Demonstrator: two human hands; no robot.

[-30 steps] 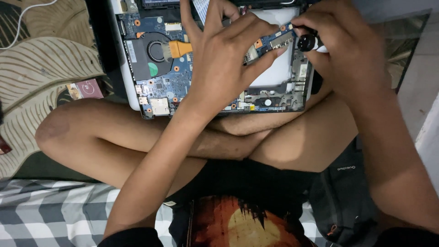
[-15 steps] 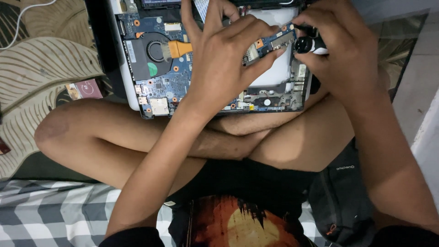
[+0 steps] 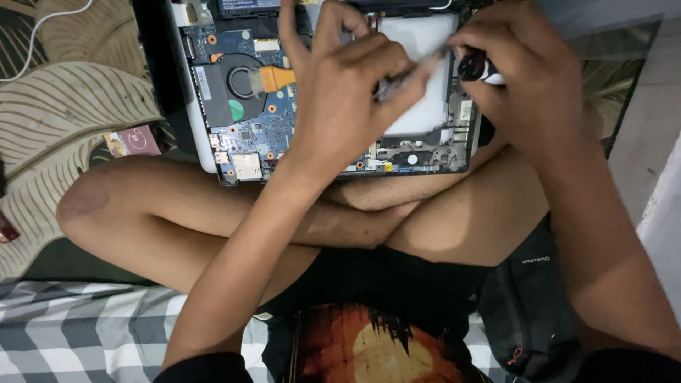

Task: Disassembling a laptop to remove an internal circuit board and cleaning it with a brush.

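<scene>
Leaf-patterned fabric (image 3: 71, 106) fills the left of the frame, with a grey-and-white chevron cloth (image 3: 85, 333) along the lower left; crossed bare legs (image 3: 213, 213) span the middle; black bag (image 3: 532, 312) sits at lower right beside the knee.

Opened laptop (image 3: 213, 92), bottom cover off, lies at top centre, its near edge resting on the shins; blue motherboard (image 3: 277, 120) exposed on its left half, black round fan (image 3: 237, 81) at upper left of the board, orange flat cable (image 3: 277, 76) just right of the fan; white rectangular panel (image 3: 425, 78) occupies the right half.

Left hand (image 3: 347, 92) lies over the board centre, fingers bent, thumb and forefinger pinched on a thin dark strip-like part (image 3: 397, 78) above the white panel; part is motion-blurred, cannot tell what it is.

Right hand (image 3: 532, 78) at upper right, curled closed around a screwdriver handle (image 3: 479, 69), black with a white band; tip hidden, pointing toward the left hand's pinch; the two hands nearly touching.

Small maroon card (image 3: 135, 140) lies on the fabric left of the laptop; white cord (image 3: 42, 39) at upper left corner.
</scene>
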